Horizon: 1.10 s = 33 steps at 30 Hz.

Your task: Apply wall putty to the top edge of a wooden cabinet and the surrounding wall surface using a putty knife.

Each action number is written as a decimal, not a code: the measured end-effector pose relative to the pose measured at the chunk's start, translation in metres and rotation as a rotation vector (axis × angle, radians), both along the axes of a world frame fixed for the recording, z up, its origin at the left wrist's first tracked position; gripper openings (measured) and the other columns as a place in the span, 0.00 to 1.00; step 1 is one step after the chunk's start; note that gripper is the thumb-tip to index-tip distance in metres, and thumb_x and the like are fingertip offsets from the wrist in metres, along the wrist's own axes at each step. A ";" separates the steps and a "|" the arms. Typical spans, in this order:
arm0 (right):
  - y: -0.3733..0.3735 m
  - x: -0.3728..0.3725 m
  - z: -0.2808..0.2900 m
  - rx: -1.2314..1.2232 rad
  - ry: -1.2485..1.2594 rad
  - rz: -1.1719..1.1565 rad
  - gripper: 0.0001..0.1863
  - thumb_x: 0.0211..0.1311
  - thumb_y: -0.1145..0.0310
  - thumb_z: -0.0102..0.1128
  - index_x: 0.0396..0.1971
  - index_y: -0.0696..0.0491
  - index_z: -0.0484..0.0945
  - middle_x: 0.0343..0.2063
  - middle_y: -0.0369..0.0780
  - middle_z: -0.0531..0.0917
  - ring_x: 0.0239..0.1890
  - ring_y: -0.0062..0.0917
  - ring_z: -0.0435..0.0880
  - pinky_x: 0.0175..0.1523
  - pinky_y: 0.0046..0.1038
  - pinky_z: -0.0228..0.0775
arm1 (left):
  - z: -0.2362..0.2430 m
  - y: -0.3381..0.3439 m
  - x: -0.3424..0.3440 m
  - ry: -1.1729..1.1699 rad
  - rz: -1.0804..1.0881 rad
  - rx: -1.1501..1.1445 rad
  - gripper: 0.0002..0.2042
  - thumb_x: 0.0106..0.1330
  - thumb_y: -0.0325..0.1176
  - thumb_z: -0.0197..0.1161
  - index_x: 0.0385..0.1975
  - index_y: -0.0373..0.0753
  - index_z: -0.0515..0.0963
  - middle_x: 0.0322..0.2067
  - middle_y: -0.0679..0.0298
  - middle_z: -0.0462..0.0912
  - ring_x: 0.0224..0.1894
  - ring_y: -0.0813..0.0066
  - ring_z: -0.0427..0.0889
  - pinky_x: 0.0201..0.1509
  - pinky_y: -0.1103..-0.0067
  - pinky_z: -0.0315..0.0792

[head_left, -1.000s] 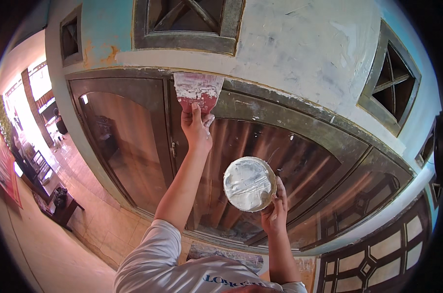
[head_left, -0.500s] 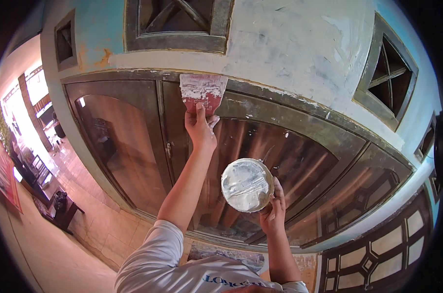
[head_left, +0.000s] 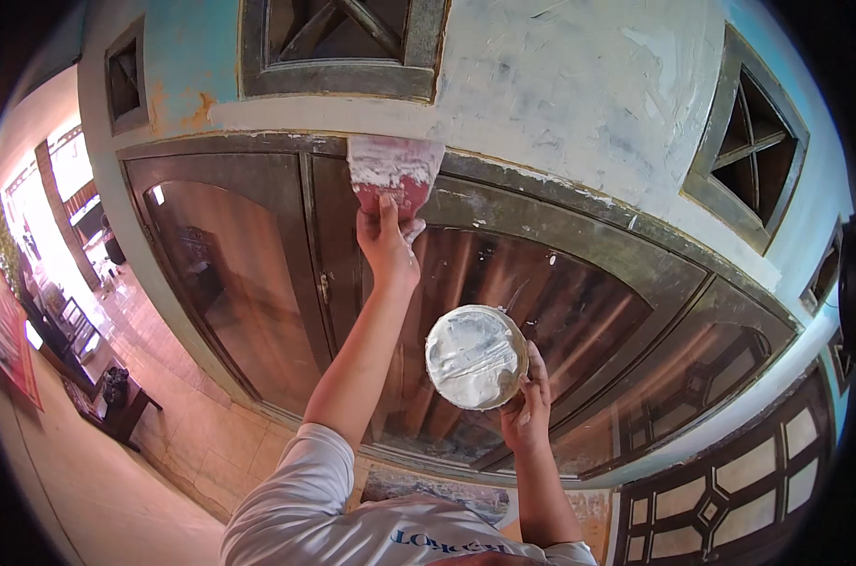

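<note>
My left hand (head_left: 388, 243) is closed on a red putty scraper (head_left: 395, 179), raised in front of me with its thumb on the near face. White putty is smeared over the blade, whose far edge lies at the strip of wall just above the wooden frame (head_left: 513, 174). Lower and to the right, my right hand (head_left: 530, 401) grips the side of a round tub (head_left: 476, 357). Thick white putty fills what shows of the tub, with ridges across its surface. Some white specks mark the fingers of my left hand.
Above the frame, the wall (head_left: 579, 66) carries patchy whitish putty. Latticed vents (head_left: 749, 141) are set into it. Below are glazed wooden panels (head_left: 230, 274) with curtains behind the glass. A dark low table (head_left: 126, 406) stands on the tiled floor at the left.
The scraper blade has shifted very slightly right and up along the top of the frame. The tub in my right hand stays almost in place.
</note>
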State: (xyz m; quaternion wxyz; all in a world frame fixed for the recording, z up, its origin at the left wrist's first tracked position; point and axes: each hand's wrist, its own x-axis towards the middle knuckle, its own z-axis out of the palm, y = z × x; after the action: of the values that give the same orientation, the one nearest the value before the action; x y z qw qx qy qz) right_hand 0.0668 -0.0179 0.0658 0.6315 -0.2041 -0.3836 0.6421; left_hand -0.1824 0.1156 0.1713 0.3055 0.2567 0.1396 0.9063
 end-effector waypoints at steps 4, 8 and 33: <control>-0.004 -0.006 0.008 -0.011 0.019 0.024 0.30 0.69 0.74 0.43 0.72 0.55 0.57 0.67 0.42 0.68 0.64 0.29 0.74 0.65 0.30 0.72 | 0.045 0.000 -0.023 -0.054 0.087 0.069 0.10 0.73 0.39 0.61 0.43 0.42 0.72 0.33 0.68 0.81 0.22 0.79 0.78 0.32 0.76 0.77; -0.002 -0.009 0.003 -0.034 -0.028 0.067 0.30 0.69 0.74 0.44 0.71 0.55 0.57 0.67 0.42 0.67 0.63 0.28 0.75 0.63 0.29 0.74 | 0.040 0.009 -0.037 0.012 0.041 0.044 0.10 0.73 0.40 0.61 0.44 0.42 0.72 0.34 0.69 0.79 0.23 0.81 0.77 0.30 0.78 0.76; 0.008 -0.021 -0.017 -0.031 -0.002 0.007 0.28 0.71 0.73 0.44 0.70 0.54 0.59 0.63 0.41 0.73 0.57 0.26 0.81 0.52 0.27 0.83 | 0.014 -0.014 -0.034 0.018 0.085 0.048 0.12 0.72 0.41 0.61 0.47 0.42 0.73 0.34 0.68 0.81 0.24 0.80 0.78 0.33 0.75 0.78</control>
State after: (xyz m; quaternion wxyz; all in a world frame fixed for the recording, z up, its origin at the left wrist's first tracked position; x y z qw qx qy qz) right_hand 0.0459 -0.0104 0.0485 0.6257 -0.2133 -0.3750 0.6499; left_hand -0.2160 0.1021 0.1854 0.2592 0.2661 0.1312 0.9191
